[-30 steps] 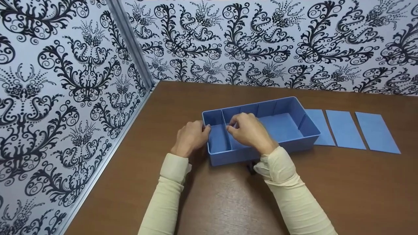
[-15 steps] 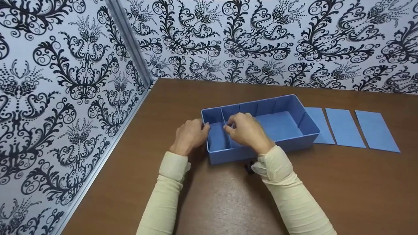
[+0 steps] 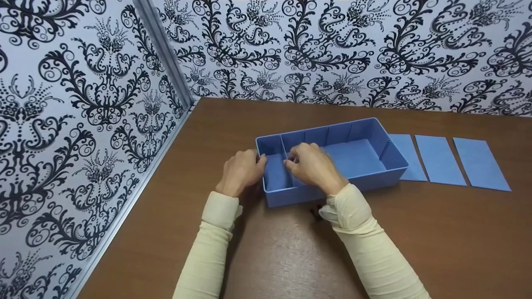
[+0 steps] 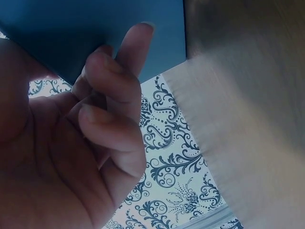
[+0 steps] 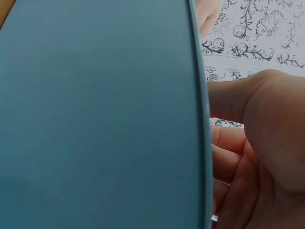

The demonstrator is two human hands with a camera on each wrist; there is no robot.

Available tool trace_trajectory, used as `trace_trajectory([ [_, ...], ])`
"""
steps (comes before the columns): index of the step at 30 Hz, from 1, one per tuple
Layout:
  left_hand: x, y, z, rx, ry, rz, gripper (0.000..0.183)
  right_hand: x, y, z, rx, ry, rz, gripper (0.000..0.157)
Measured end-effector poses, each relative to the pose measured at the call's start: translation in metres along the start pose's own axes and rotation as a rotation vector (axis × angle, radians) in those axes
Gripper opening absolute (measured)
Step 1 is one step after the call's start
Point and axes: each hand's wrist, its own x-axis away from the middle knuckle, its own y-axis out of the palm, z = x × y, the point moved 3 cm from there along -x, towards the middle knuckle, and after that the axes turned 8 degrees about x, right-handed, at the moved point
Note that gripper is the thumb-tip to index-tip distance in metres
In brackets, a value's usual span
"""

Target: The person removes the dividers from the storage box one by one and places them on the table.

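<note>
A long blue open box (image 3: 374, 181) stands on the brown table, one thin upright divider (image 3: 283, 145) set across it near its left end. My left hand (image 3: 242, 171) grips the left end wall, thumb over the rim. In the left wrist view, curled fingers (image 4: 114, 81) lie against the outside of the box. Inside the box, my right hand (image 3: 314, 166) pinches the divider's top edge between thumb and fingers. The box's long wall (image 5: 105, 114) fills most of the right wrist view and hides those fingertips.
To the right of the box lie three flat blue panels (image 3: 440, 160) in a row, the closest one partly hidden behind the box. A patterned wall (image 3: 332, 54) closes off the back, another the left side. A small dark object (image 3: 316, 212) shows beneath my right cuff.
</note>
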Motion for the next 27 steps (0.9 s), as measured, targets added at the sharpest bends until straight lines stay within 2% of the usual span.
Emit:
trace_trajectory([
  [11, -0.0007, -0.0002, -0.0008, -0.004, -0.006, -0.006, 0.036, -0.0002, 0.0012, -0.0005, 0.027, 0.003, -0.022, 0.020],
  [20, 0.0006, -0.0006, 0.0000, 0.019, 0.026, 0.015, 0.032, 0.0011, 0.0012, 0.0008, 0.041, 0.014, -0.024, 0.021],
  [27, 0.0007, -0.0011, -0.0010, 0.019, 0.021, 0.005, 0.032, -0.0006, 0.0049, -0.0012, 0.044, 0.008, -0.043, 0.020],
])
